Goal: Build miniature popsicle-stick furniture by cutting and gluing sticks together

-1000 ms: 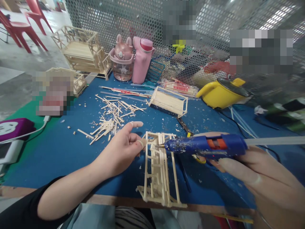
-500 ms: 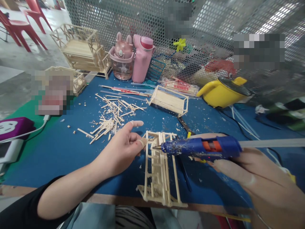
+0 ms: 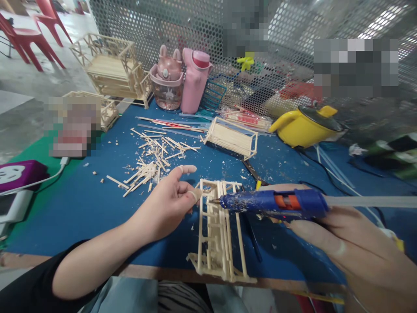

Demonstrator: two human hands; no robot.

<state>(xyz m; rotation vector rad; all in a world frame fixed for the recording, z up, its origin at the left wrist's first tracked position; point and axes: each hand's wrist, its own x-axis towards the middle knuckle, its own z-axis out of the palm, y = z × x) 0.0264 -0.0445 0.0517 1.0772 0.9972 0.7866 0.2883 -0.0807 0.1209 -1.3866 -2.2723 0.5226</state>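
A small frame of glued wooden sticks (image 3: pixel 215 243) rests at the table's front edge, its near end overlapping that edge. My left hand (image 3: pixel 172 200) pinches its far left corner between thumb and bent fingers, with the index finger stretched out above. Whether a tiny separate stick is also in the pinch cannot be seen. My right hand (image 3: pixel 345 243) is wrapped around a blue hot glue gun (image 3: pixel 257 203). The gun points left, its metal tip at the frame's upper left part, close to my left thumb. A translucent glue stick (image 3: pixel 368 201) protrudes from its rear.
Loose cut sticks (image 3: pixel 153 163) lie beyond my left hand. Behind the frame are pliers (image 3: pixel 252 171) and a smaller stick model (image 3: pixel 231 138). A pink bottle (image 3: pixel 195 82), a yellow pot (image 3: pixel 302 128) and a perforated metal screen (image 3: pixel 137 21) stand at the back.
The rear of the glue gun has dipped slightly with my right hand, while its tip stays at the same spot. My left hand and the frame have not visibly moved.
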